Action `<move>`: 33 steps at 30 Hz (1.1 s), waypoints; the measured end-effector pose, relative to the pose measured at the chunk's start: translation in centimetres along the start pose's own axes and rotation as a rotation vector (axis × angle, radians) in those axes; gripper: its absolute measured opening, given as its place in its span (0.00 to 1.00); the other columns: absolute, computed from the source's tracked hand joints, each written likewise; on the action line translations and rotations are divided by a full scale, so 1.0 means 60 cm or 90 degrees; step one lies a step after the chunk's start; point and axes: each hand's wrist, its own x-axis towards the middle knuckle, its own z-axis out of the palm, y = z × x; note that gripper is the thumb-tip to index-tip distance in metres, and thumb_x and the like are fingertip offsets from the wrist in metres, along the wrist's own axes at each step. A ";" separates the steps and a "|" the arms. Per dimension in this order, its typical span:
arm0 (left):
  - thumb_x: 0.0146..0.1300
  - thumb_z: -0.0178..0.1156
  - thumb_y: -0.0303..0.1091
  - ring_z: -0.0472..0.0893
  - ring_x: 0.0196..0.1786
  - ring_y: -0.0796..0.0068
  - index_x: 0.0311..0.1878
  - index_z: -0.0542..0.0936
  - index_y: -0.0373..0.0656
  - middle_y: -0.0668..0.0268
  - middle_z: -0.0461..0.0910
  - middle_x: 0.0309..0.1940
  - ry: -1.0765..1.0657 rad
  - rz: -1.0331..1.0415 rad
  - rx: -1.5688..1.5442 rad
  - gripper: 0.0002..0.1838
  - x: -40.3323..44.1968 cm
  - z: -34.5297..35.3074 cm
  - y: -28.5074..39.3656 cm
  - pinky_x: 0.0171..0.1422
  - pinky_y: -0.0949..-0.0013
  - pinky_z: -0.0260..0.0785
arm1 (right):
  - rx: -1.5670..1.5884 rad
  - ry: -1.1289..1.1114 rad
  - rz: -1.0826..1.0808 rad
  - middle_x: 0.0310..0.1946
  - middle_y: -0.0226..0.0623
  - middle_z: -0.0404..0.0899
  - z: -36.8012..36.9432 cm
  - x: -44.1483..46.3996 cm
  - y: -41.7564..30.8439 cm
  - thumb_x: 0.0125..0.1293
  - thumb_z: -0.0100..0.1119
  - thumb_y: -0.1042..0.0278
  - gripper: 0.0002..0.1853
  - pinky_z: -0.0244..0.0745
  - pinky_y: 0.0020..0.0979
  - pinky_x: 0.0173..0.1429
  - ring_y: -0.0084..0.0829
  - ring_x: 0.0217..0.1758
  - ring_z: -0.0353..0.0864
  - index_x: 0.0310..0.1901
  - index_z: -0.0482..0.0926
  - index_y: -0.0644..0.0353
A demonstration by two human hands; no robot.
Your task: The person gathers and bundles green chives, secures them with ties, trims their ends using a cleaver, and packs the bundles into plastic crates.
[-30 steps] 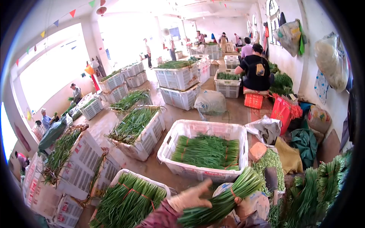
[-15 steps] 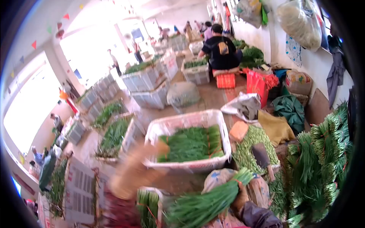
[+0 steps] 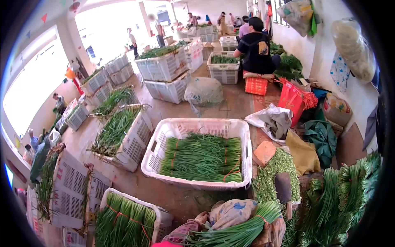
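Note:
A banded bundle of long green stalks (image 3: 234,231) lies slantwise at the bottom centre, its cut ends up and to the right. My right hand (image 3: 268,233), at the bottom, is closed round the bundle near its red band. To the left, close to a patterned cloth over the lap (image 3: 232,212), is my left hand (image 3: 201,217); only a small part shows and its fingers are not clear. In front stands a white crate (image 3: 197,184) with banded green bundles inside. Another white crate (image 3: 163,218) with upright bundles is at the lower left.
Cut stalk pieces (image 3: 279,166), a dark flat blade (image 3: 283,187) and an orange-pink block (image 3: 264,153) lie to the right. Beyond them, bundles (image 3: 329,201) are stacked. A seated person (image 3: 258,49) in black is farther back. Filled crates (image 3: 123,142) stand on the left.
My left hand, blurred over the crates half a second ago, has come down beside the lap. The bundle stays in my right hand. The head view has shifted.

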 end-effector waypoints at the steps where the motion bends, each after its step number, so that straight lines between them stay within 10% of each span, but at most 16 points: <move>1: 0.67 0.52 0.45 0.83 0.46 0.55 0.57 0.79 0.40 0.55 0.85 0.44 0.024 -0.013 0.003 0.23 0.003 0.022 -0.009 0.52 0.61 0.75 | -0.009 0.010 -0.009 0.49 0.36 0.79 -0.001 0.004 -0.010 0.55 0.72 0.46 0.32 0.71 0.48 0.63 0.40 0.55 0.77 0.56 0.75 0.55; 14: 0.64 0.56 0.50 0.81 0.54 0.52 0.49 0.85 0.44 0.49 0.83 0.45 -0.011 -0.273 0.110 0.21 0.079 0.101 -0.035 0.63 0.60 0.70 | -0.111 0.046 -0.063 0.49 0.36 0.80 0.039 0.087 -0.099 0.54 0.73 0.48 0.33 0.73 0.46 0.61 0.39 0.54 0.77 0.57 0.74 0.57; 18: 0.62 0.61 0.47 0.86 0.40 0.63 0.52 0.84 0.42 0.54 0.86 0.38 -0.073 -0.082 0.290 0.21 0.080 0.067 0.013 0.44 0.65 0.77 | -0.097 0.043 -0.062 0.49 0.36 0.80 0.036 0.073 -0.087 0.54 0.73 0.49 0.33 0.74 0.46 0.61 0.39 0.54 0.78 0.57 0.74 0.58; 20: 0.60 0.64 0.42 0.83 0.50 0.61 0.49 0.85 0.40 0.57 0.86 0.44 -0.135 -0.251 0.039 0.19 0.042 0.043 0.080 0.57 0.65 0.72 | -0.086 0.037 -0.061 0.49 0.37 0.80 0.029 0.058 -0.072 0.54 0.73 0.50 0.33 0.74 0.45 0.60 0.39 0.54 0.78 0.57 0.74 0.58; 25: 0.62 0.63 0.37 0.82 0.43 0.72 0.54 0.81 0.38 0.64 0.85 0.41 -0.264 -0.257 -0.282 0.19 0.025 -0.034 0.055 0.47 0.68 0.74 | -0.084 -0.009 -0.068 0.49 0.37 0.80 0.045 0.038 -0.052 0.54 0.74 0.50 0.33 0.75 0.45 0.59 0.38 0.53 0.78 0.57 0.73 0.59; 29: 0.70 0.56 0.35 0.69 0.21 0.84 0.38 0.76 0.45 0.76 0.71 0.22 -0.225 -0.116 -0.275 0.06 -0.072 -0.192 0.314 0.21 0.78 0.56 | -0.097 -0.091 -0.099 0.48 0.37 0.80 0.082 0.037 -0.057 0.53 0.74 0.51 0.34 0.76 0.44 0.59 0.38 0.53 0.78 0.58 0.73 0.59; 30: 0.70 0.56 0.36 0.69 0.22 0.84 0.41 0.75 0.45 0.76 0.70 0.22 -0.359 -0.119 -0.405 0.06 -0.030 -0.254 0.288 0.22 0.78 0.58 | -0.109 -0.116 -0.113 0.48 0.37 0.80 0.095 0.040 -0.060 0.53 0.74 0.51 0.34 0.76 0.44 0.59 0.38 0.53 0.78 0.58 0.73 0.59; 31: 0.70 0.57 0.35 0.70 0.23 0.82 0.43 0.75 0.45 0.74 0.70 0.24 -0.117 0.052 -0.205 0.05 -0.071 -0.277 0.381 0.23 0.76 0.61 | -0.121 -0.140 -0.128 0.48 0.37 0.80 0.109 0.040 -0.066 0.53 0.74 0.52 0.34 0.76 0.44 0.58 0.37 0.53 0.78 0.58 0.73 0.59; 33: 0.67 0.59 0.33 0.76 0.29 0.75 0.65 0.69 0.47 0.66 0.78 0.31 -0.138 0.065 -0.311 0.24 -0.053 -0.387 0.480 0.31 0.70 0.69 | -0.144 -0.193 -0.156 0.48 0.37 0.80 0.141 0.044 -0.072 0.53 0.74 0.52 0.34 0.76 0.44 0.58 0.37 0.53 0.78 0.58 0.73 0.60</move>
